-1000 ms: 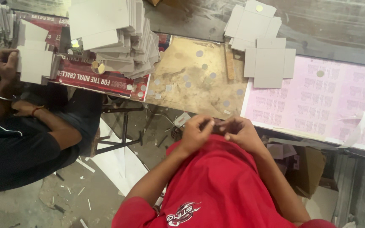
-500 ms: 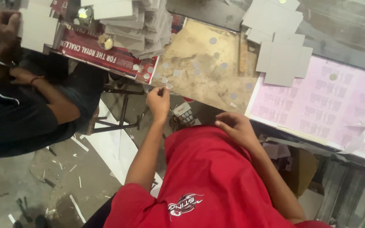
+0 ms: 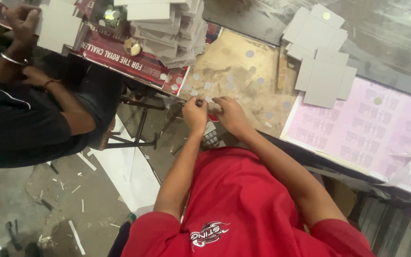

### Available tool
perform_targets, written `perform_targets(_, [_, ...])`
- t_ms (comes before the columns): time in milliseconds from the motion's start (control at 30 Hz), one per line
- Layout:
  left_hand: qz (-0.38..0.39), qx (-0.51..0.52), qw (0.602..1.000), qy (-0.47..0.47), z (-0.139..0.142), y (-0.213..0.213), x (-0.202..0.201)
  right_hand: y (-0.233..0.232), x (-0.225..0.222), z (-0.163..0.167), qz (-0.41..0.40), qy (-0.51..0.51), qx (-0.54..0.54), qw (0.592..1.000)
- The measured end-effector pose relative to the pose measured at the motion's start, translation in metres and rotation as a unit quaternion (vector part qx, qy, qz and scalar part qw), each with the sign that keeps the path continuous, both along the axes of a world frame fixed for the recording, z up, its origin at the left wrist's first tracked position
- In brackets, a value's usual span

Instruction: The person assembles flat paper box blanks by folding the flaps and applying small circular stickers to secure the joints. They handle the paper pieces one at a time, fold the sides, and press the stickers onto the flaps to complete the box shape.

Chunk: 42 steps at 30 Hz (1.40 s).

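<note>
Currently I see left hand (image 3: 195, 114) and right hand (image 3: 228, 113) together at the counter (image 3: 243, 90) edge, fingers pinched on a small grey disc (image 3: 209, 101), probably. Light, thin, slippery; grip by its rim.

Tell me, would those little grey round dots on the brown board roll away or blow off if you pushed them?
The grey dots look like thin flat discs lying on the brown board, so they would probably slide, not roll. They seem very light; a breath might scatter them. Lying so flat, they are likely fiddly to pinch, which may be why both hands, left and right, work close together.
</note>
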<state>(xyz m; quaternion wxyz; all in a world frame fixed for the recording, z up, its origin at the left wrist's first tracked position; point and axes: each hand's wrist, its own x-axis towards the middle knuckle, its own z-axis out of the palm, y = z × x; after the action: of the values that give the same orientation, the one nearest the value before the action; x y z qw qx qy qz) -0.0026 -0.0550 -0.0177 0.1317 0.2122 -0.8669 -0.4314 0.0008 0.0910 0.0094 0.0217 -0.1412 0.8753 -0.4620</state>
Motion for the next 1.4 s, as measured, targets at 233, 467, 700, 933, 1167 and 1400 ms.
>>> perform_targets(233, [0.007, 0.047, 0.999, 0.004, -0.002, -0.002, -0.001, -0.017, -0.016, -0.02, -0.016, 0.049, 0.04, 0.998])
perform_targets(467, [0.028, 0.092, 0.995, 0.022, 0.005, -0.004, -0.004, -0.019, -0.025, -0.018, -0.041, 0.014, 0.048, 0.998])
perform_targets(700, [0.008, 0.237, 0.97, 0.045, -0.005, -0.007, -0.007, -0.017, -0.027, -0.023, -0.021, 0.063, 0.067, 0.996])
perform_targets(933, [-0.009, 0.467, 0.882, 0.063, -0.01, -0.021, -0.003, -0.018, -0.024, -0.033, -0.025, 0.056, 0.075, 0.995])
perform_targets(1167, [-0.005, 0.451, 0.892, 0.041, -0.015, -0.017, 0.007, -0.016, -0.025, -0.03, -0.018, 0.072, 0.048, 0.996])
perform_targets(1400, [0.004, 0.377, 0.925, 0.052, -0.021, -0.015, 0.006, -0.016, -0.025, -0.029, -0.021, 0.037, 0.039, 0.998])
